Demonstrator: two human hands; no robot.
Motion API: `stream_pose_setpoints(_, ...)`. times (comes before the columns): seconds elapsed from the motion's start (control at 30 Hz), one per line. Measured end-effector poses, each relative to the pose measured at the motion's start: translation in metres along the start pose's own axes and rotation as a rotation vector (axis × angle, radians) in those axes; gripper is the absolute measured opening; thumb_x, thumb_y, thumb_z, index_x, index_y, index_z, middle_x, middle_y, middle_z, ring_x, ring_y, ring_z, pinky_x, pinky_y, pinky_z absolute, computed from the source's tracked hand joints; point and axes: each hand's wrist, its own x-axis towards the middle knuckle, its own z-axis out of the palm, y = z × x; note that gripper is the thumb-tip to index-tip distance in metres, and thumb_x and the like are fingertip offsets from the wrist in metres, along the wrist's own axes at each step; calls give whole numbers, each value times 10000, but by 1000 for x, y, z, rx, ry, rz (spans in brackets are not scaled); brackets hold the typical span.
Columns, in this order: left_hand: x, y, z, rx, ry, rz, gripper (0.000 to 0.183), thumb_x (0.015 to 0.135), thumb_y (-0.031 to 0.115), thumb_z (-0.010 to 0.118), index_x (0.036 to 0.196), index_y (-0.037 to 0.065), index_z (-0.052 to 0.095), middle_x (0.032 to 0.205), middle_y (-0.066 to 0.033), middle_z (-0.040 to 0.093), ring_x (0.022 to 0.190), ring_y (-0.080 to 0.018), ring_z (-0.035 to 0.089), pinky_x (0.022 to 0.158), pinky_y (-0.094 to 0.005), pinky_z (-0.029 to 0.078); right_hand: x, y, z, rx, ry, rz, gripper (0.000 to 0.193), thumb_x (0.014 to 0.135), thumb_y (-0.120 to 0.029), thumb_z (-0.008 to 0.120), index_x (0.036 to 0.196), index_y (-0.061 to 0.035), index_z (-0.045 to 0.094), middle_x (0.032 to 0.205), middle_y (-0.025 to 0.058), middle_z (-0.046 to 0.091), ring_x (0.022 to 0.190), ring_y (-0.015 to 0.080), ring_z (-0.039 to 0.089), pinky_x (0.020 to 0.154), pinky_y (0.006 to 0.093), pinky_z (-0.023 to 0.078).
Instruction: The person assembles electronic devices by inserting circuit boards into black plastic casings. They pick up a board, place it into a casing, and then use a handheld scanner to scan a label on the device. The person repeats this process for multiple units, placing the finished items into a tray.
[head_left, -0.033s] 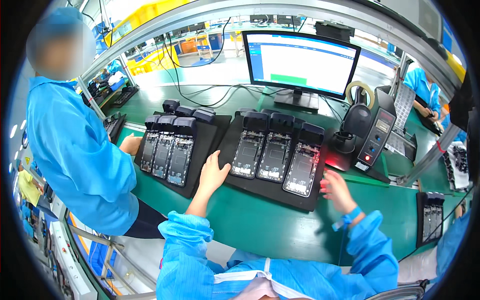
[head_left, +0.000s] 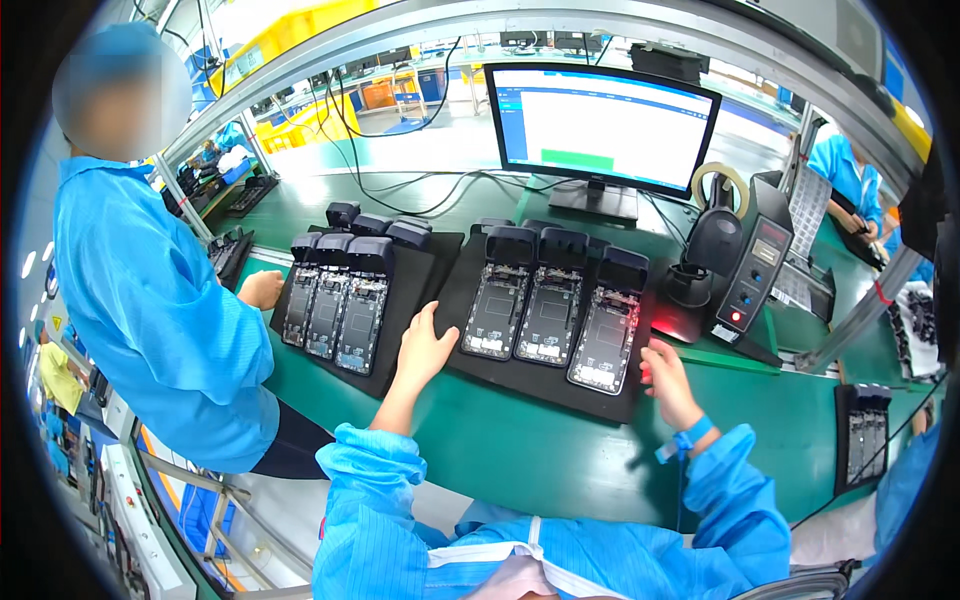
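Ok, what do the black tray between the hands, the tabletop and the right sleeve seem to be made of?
Black tray: foam or plastic, perhaps; its matte, dark surface leaves that open.
Tabletop: probably a green rubber or vinyl covering, judging by its even colour and soft sheen.
Right sleeve: thin blue fabric, most likely synthetic, since it bunches and creases with a slight shine.

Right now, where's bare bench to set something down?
Free: bench before the middle mat, between the forearms; also between right hand and far-right mat.
Crowded: middle and left mats, with phones; scanner and box beyond right hand.
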Motion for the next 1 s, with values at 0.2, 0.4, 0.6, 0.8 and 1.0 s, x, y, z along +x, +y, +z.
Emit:
stream_pose_setpoints(0.2, 12, -4, -36, -776, -356, -394, 432, 773, 165, 573, 1115, -77, 467, 975, -135, 582, 867, -184, 569, 745, -267, 455, 28, 22, 25, -64, 86, -406, 386, 782, -210, 595, 1091, -20, 465, 832, 63, 464, 727, 138, 447, 662, 256, 390)
stream_pose_setpoints(0.4, 7, -18, -20, -916, -367, -396, 313, 833, 134, 506, 1109, -11, 491, 997, -94, 574, 876, -167, 564, 746, -276, 462, 68, 32, 6, -290, 311, -392, 430, 760, -269, 600, 1063, 20, 502, 921, 146, 499, 841, 229, 489, 754, 318, 400)
stream_pose_setpoints(0.6, 5, -15, -11, -950, -336, -303, 493, 846, 72, 471, 1314, 76, 315, 1152, -108, 509, 982, -164, 528, 828, -288, 437, 82, 26, -3, -359, 282, -375, 510, 751, -338, 576, 1065, 59, 510, 979, 235, 553, 929, 330, 534, 814, 354, 411)
stream_pose_setpoints(0.8, 14, -28, -8, -927, -363, -349, 475, 840, 60, 475, 1293, 28, 336, 1194, -105, 490, 1004, -167, 519, 842, -277, 423, 59, 6, 10, -344, 253, -429, 575, 774, -317, 544, 1125, 118, 413, 1046, 303, 519, 1016, 363, 508, 862, 369, 391)
stream_pose_setpoints(1.0, -14, -8, -36, -941, -286, -206, 472, 827, 32, 477, 1281, 9, 349, 1194, -104, 488, 1023, -170, 510, 859, -268, 410, 25, 8, 16, -9, 214, -502, 472, 766, -199, 582, 1083, 115, 427, 1009, 213, 559, 937, 255, 547, 828, 322, 408)
